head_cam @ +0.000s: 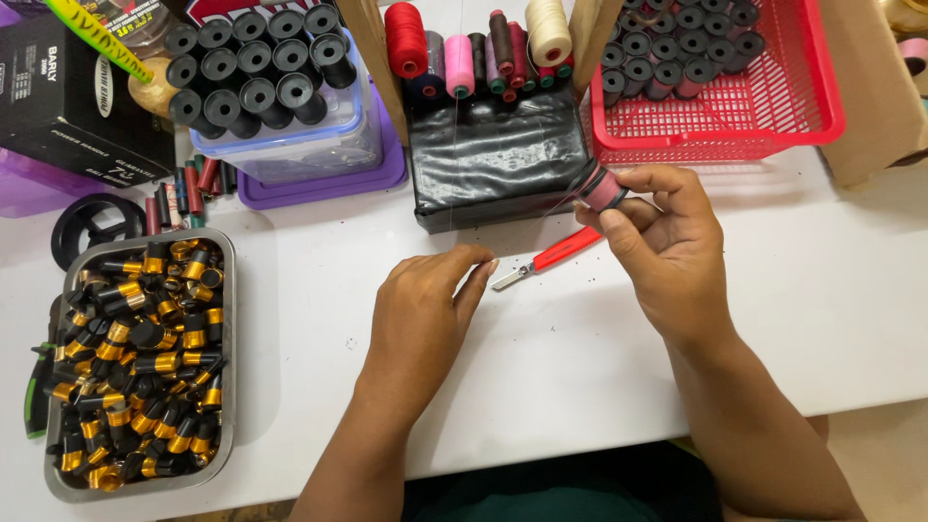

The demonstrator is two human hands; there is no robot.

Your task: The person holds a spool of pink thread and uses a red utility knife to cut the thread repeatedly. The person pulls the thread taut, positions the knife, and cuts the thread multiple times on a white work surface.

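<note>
My right hand holds a small black bobbin wound with pink thread between thumb and fingers, just in front of a black box. A thin thread runs from the bobbin toward my left hand, whose fingertips are pinched together on the white table; the thread itself is barely visible there. A small snipper with a red handle lies on the table between the two hands.
A metal tray of black and gold bobbins sits at the left. Behind stand a clear tub of black spools, a row of coloured thread cones, a red basket with spools, and a black cardboard box.
</note>
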